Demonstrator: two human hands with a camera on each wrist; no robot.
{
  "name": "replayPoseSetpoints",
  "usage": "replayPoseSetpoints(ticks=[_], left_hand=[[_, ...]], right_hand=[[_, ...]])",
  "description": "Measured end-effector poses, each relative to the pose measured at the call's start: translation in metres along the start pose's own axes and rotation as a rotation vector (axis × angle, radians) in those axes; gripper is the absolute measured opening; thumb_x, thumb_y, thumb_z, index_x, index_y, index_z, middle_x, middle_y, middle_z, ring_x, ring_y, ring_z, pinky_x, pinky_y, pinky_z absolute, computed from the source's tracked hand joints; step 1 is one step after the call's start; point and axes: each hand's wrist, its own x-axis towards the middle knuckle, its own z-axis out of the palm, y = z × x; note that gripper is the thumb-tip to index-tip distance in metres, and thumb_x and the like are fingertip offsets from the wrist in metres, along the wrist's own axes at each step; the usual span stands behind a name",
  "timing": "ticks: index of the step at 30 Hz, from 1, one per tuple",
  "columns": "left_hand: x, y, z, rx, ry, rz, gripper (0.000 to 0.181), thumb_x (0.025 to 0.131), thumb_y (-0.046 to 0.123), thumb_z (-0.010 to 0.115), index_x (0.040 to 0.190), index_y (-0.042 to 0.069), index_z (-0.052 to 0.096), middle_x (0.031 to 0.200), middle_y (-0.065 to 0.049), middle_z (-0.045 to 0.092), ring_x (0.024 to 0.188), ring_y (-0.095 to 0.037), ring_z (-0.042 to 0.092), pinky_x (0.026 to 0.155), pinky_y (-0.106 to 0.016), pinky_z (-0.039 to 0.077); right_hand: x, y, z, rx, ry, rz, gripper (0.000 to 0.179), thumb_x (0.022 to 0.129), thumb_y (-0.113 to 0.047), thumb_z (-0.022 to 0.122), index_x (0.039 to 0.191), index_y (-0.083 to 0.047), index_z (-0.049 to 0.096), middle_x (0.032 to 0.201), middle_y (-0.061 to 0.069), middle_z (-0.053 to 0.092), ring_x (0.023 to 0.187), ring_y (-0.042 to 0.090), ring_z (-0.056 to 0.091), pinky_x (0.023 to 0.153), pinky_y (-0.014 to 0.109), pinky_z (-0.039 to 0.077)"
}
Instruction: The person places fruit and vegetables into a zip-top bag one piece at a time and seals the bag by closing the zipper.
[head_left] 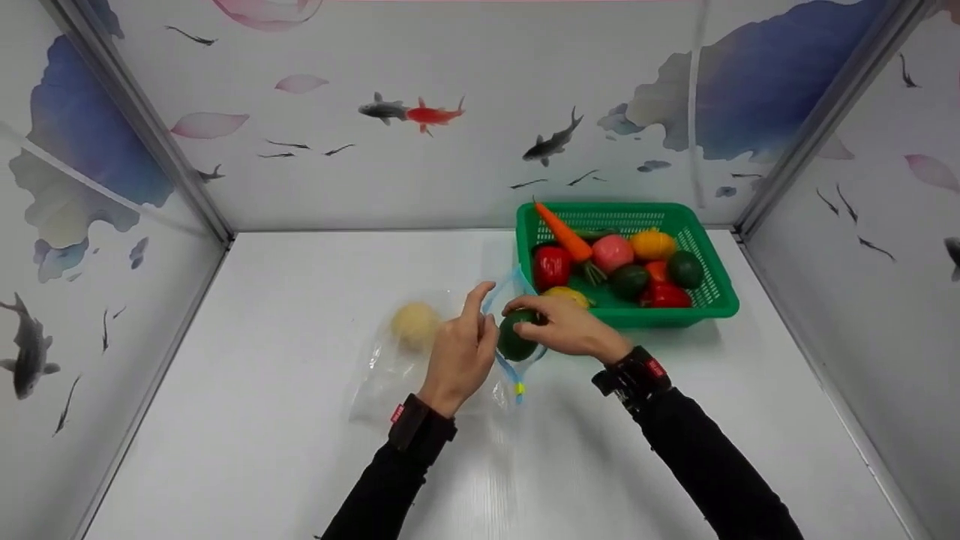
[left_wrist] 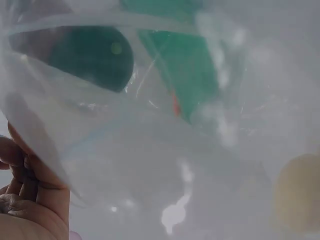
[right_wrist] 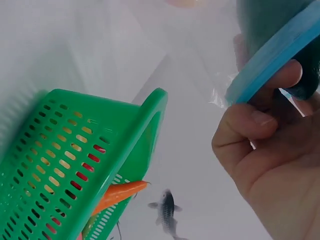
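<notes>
- Head view: the right hand (head_left: pixel 574 326) has its fingers and thumb curled on a dark green avocado-like fruit (head_left: pixel 517 337), its grip closed on it.
- That fruit is at the mouth of a clear plastic bag (head_left: pixel 386 382), within the loop of the blue rim (head_left: pixel 508 369), just left of the basket.
- The left hand (head_left: pixel 461 356) is at the other side of the bag's mouth, index finger raised; I cannot tell whether its grip pinches the film.
- A yellow toggle (head_left: pixel 520 388) sits on the blue rim at the end nearest the person.
- A pale round thing (head_left: pixel 415 326) shows through the bag's film, left of the left hand.
- In the right wrist view, the right hand's fingers are next to the blue rim, with dark green showing behind it.
- The green basket (head_left: pixel 652 319) stands on the white tabletop (head_left: pixel 225 412), toward the back right.
- In it lie a carrot (head_left: pixel 562 231) leaning on the back rim, a pink round fruit (head_left: pixel 613 253), a yellow-orange fruit (head_left: pixel 652 244), red pieces and more dark green ones.
- Black straps (head_left: pixel 420 424) circle both wrists, over or beside black sleeves.
</notes>
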Motion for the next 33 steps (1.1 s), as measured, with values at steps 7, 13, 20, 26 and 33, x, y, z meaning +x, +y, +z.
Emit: replayPoseSetpoints(ticks=[7, 13, 20, 26, 33], left_hand=[[-0.001, 0.002, 0.003, 0.014, 0.004, 0.018, 0.043, 0.097, 0.007, 0.051, 0.14, 0.009, 0.046, 0.055, 0.006, 0.031, 0.045, -0.004, 0.028, 0.046, -0.019, 0.026], [0.0, 0.004, 0.003, -0.015, 0.009, 0.01, 0.04, 0.099, 0.008, 0.049, 0.14, 0.008, 0.046, 0.055, 0.006, 0.032, 0.044, -0.003, 0.028, 0.044, -0.018, 0.027], [0.002, 0.007, 0.003, -0.072, 0.074, 0.006, 0.036, 0.103, 0.011, 0.044, 0.139, 0.009, 0.047, 0.057, 0.002, 0.048, 0.046, -0.003, 0.043, 0.045, -0.018, 0.034], [0.003, 0.005, 0.005, -0.114, 0.077, 0.007, 0.036, 0.101, 0.008, 0.046, 0.137, 0.006, 0.048, 0.06, 0.001, 0.059, 0.053, -0.004, 0.059, 0.046, -0.019, 0.043], [0.001, 0.003, 0.007, -0.102, 0.068, -0.006, 0.037, 0.098, 0.004, 0.048, 0.134, 0.005, 0.051, 0.058, 0.002, 0.056, 0.053, -0.003, 0.059, 0.048, -0.018, 0.045]], right_hand=[[0.001, 0.003, 0.0, 0.061, -0.045, -0.034, 0.029, 0.101, -0.024, 0.05, 0.124, -0.016, 0.065, 0.104, 0.001, 0.073, 0.094, 0.017, 0.066, 0.085, 0.037, 0.054], [0.0, 0.015, -0.002, 0.022, 0.095, -0.063, 0.018, 0.097, -0.018, 0.059, 0.112, -0.012, 0.067, 0.096, 0.002, 0.07, 0.085, 0.019, 0.063, 0.078, 0.033, 0.054], [-0.002, 0.032, -0.004, 0.034, 0.213, 0.199, 0.037, 0.09, -0.024, 0.071, 0.119, -0.008, 0.056, 0.097, 0.01, 0.063, 0.086, 0.022, 0.057, 0.075, 0.03, 0.051], [0.0, 0.043, -0.002, 0.129, 0.32, 0.259, 0.026, 0.092, -0.021, 0.067, 0.114, -0.008, 0.064, 0.099, 0.011, 0.069, 0.081, 0.024, 0.062, 0.069, 0.03, 0.054], [0.003, 0.062, 0.001, 0.211, 0.372, 0.179, 0.02, 0.095, -0.028, 0.064, 0.105, -0.011, 0.069, 0.095, 0.005, 0.07, 0.084, 0.022, 0.062, 0.075, 0.03, 0.053]])
